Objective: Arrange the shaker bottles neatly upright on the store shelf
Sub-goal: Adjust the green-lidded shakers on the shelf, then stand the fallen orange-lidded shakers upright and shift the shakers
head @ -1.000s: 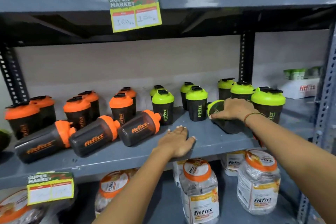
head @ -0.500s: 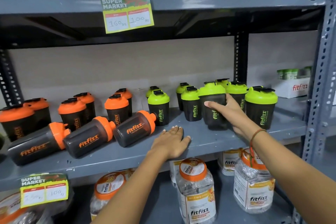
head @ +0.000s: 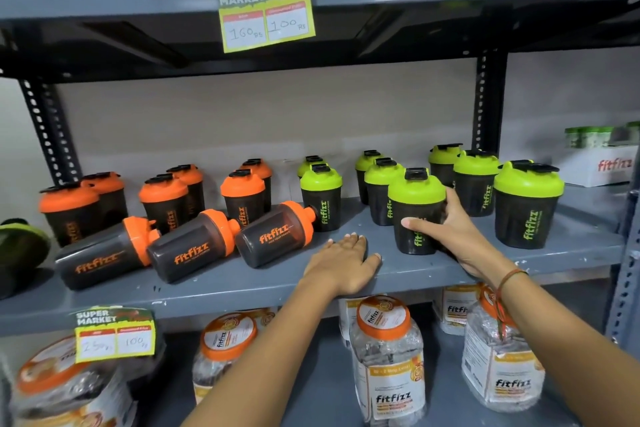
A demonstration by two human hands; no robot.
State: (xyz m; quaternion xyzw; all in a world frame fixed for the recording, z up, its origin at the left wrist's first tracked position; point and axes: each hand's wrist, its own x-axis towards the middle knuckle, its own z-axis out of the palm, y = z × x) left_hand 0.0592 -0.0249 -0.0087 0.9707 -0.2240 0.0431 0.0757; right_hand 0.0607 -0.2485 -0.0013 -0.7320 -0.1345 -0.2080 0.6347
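Note:
On the grey middle shelf (head: 242, 288) stand several dark shaker bottles with orange lids at the left and green lids at the right. My right hand (head: 446, 229) grips an upright green-lidded shaker (head: 415, 204) near the front edge. My left hand (head: 343, 263) lies flat on the shelf, fingers apart, holding nothing. Three orange-lidded shakers lie on their sides in front: a left one (head: 100, 256), a middle one (head: 192, 246) and a right one (head: 273, 234) just left of my left hand.
A dark green-rimmed object (head: 20, 243) lies at the far left edge. A white fitfizz box (head: 599, 165) sits at the back right. Price tags (head: 265, 10) hang from the shelf edges. Large jars (head: 388, 360) fill the shelf below; steel uprights (head: 627, 253) frame the right.
The green-lidded shaker that lay on its side under my right hand one second ago now stands upright, moved toward the front. My left hand has stayed flat on the shelf.

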